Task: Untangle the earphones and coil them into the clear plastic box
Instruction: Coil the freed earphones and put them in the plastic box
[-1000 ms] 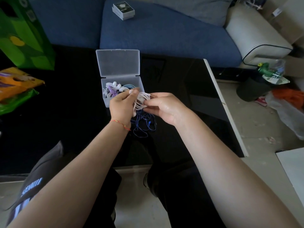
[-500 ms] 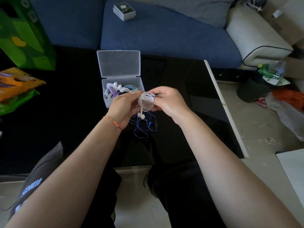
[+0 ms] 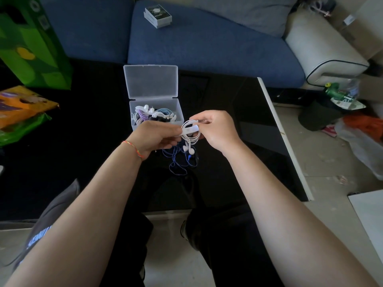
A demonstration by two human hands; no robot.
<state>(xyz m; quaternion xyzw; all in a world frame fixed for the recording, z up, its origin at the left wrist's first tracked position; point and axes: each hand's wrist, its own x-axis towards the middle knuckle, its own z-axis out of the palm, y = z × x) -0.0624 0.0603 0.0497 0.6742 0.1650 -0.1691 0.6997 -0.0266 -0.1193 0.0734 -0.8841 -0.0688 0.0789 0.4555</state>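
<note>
Both hands up over the glossy black counter, just in front of the clear plastic box.

Left hand: grip closed on one side of a coiled white earphone cable, fingers pinching a flat white tie strip that runs across the coil.

Right hand: grip pinched on the opposite side of the same coil, with the metal jack plug sticking out between thumb and forefinger.

Two white earbuds hang below the coil, between the hands.

A loose tangle of thin blue earphone wire lies on the counter directly under the hands, just in front of the box and outside it.

The box sits on the counter with its hinged clear lid swung open, away from the person. Inside it are several coiled earphones: white, purple, light blue and dark ones, packed close.

The white coil is held in the air, near the box's front right corner, not inside it.

Left wrist has a thin red-orange braided string bracelet.

Behind the counter is a blue fabric sofa with a small grey-white printed carton on the cushion. A green printed bag stands at far left.
</note>
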